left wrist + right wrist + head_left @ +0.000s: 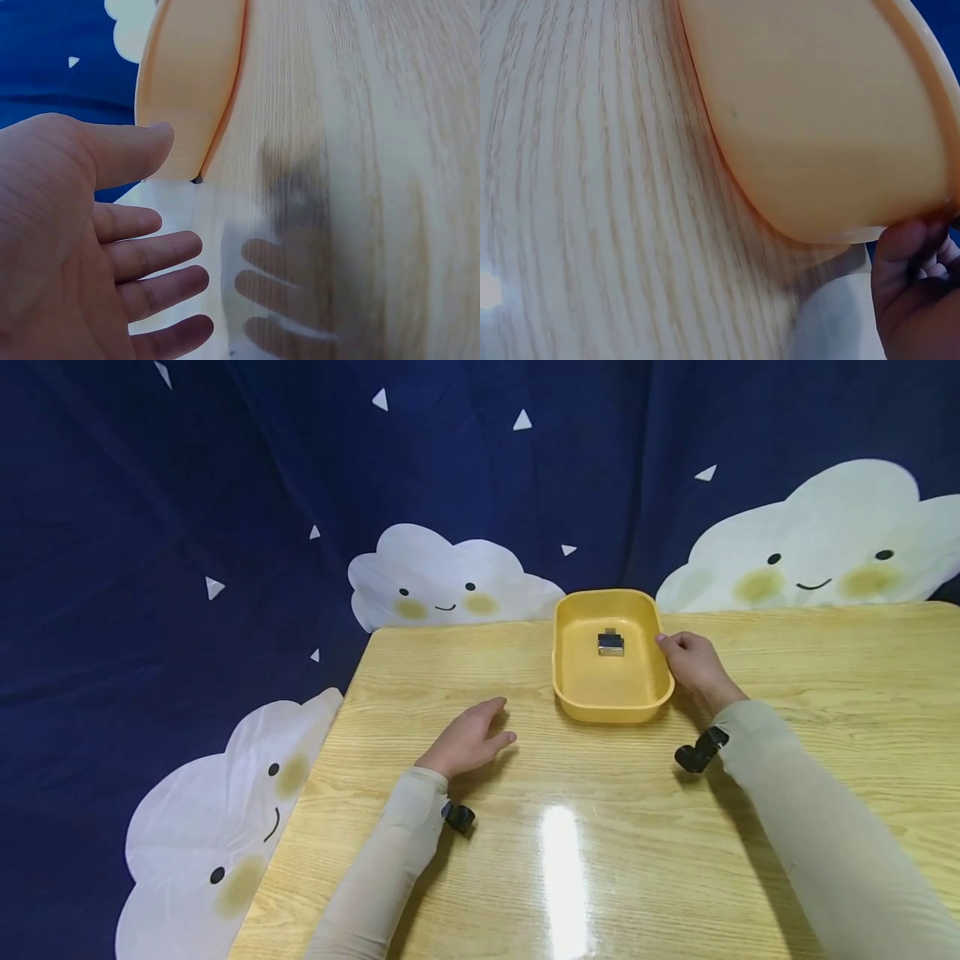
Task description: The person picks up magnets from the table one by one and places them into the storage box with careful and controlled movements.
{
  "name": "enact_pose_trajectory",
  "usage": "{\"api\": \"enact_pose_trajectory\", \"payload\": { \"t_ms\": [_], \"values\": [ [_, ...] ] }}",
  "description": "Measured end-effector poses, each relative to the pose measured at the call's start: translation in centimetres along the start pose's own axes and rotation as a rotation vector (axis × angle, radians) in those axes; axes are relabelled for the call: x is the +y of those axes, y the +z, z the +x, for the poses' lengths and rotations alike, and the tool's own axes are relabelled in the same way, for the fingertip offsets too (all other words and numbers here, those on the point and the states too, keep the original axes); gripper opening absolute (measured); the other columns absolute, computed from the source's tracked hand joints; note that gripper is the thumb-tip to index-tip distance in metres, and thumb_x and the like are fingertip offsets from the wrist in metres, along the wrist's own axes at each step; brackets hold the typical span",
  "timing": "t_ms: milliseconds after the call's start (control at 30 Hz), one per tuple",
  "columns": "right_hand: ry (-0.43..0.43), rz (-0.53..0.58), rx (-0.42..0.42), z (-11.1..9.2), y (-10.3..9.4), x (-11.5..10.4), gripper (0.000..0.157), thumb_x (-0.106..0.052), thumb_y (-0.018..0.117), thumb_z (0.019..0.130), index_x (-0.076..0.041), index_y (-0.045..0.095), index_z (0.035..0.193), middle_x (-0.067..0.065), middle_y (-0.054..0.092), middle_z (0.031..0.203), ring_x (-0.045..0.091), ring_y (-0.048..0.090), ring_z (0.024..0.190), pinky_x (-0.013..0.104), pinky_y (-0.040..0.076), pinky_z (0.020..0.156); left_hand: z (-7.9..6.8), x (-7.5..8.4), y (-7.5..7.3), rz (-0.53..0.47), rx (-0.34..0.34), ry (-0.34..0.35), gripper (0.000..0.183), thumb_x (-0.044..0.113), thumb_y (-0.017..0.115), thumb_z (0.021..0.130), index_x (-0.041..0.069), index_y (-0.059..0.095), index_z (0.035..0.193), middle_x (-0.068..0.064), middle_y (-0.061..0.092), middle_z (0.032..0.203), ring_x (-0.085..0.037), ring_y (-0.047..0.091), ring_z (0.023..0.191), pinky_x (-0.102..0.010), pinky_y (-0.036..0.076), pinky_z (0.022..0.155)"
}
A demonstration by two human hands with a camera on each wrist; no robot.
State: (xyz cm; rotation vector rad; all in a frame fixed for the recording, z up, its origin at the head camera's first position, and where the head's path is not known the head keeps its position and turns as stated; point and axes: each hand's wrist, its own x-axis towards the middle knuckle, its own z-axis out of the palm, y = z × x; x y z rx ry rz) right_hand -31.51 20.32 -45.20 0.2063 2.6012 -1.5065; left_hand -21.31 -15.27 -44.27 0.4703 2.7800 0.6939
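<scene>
A yellow rectangular plastic basin (611,693) with rounded corners is at the far side of the table. Inside it lies a small dark-and-silver block (611,644) with a little tab at its back. My right hand (697,667) pinches the basin's right rim between thumb and curled fingers; the right wrist view shows this grip at the corner of the basin wall (817,112). To the left of the basin and nearer me, my left hand (467,739) hovers over the table, holding nothing. Its fingers (161,292) are spread, with the thumb apart.
The light wooden table (487,877) has its left edge beside my left arm and its back edge just behind the basin. A dark blue curtain (465,460) with white clouds and triangles hangs behind and to the left. A bright light reflection shows on the tabletop.
</scene>
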Motion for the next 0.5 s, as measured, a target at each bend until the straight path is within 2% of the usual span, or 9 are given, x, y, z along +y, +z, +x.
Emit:
{"api": "enact_pose_trajectory", "payload": {
  "t_ms": [200, 367, 433, 500],
  "values": [
    [-0.012, 0.024, 0.021, 0.3, 0.3, 0.1, 0.059, -0.048, 0.033, 0.104, 0.006, 0.052, 0.118, 0.013, 0.050, 0.106, 0.017, 0.048, 0.090, 0.021, 0.042, 0.068, 0.1, 0.1, -0.3, -0.002, 0.001, 0.014, 0.068, 0.037, 0.054, 0.101, 0.003, 0.030, 0.154, -0.014, 0.038, 0.158, -0.030, 0.036, 0.148, -0.043, 0.030, 0.122],
    [0.003, 0.065, -0.019, 0.0, 0.8, 0.1, 0.064, -0.054, 0.028, 0.104, 0.004, 0.051, 0.119, 0.009, 0.051, 0.100, 0.012, 0.052, 0.082, 0.023, 0.047, 0.069, -0.5, 0.1, -0.6, -0.003, 0.032, -0.009, 0.065, 0.034, 0.055, 0.101, 0.006, 0.032, 0.154, -0.012, 0.039, 0.158, -0.030, 0.037, 0.147, -0.045, 0.031, 0.121],
    [-0.021, 0.004, -0.030, -0.5, 0.3, 0.0, 0.063, -0.053, 0.026, 0.104, 0.004, 0.050, 0.118, 0.011, 0.052, 0.098, 0.015, 0.054, 0.079, 0.026, 0.049, 0.068, -1.0, 0.4, -1.1, 0.011, 0.053, -0.007, 0.064, 0.034, 0.055, 0.101, 0.006, 0.032, 0.154, -0.012, 0.038, 0.159, -0.029, 0.037, 0.147, -0.045, 0.032, 0.120],
    [-0.092, -0.134, -0.029, -1.5, -0.8, 0.0, 0.060, -0.050, 0.027, 0.105, 0.004, 0.051, 0.113, 0.015, 0.053, 0.096, 0.020, 0.054, 0.080, 0.029, 0.046, 0.068, -1.6, 0.9, -1.7, 0.059, 0.089, 0.014, 0.064, 0.033, 0.056, 0.100, 0.005, 0.033, 0.153, -0.014, 0.037, 0.158, -0.031, 0.037, 0.147, -0.046, 0.033, 0.120]
  ]
}}
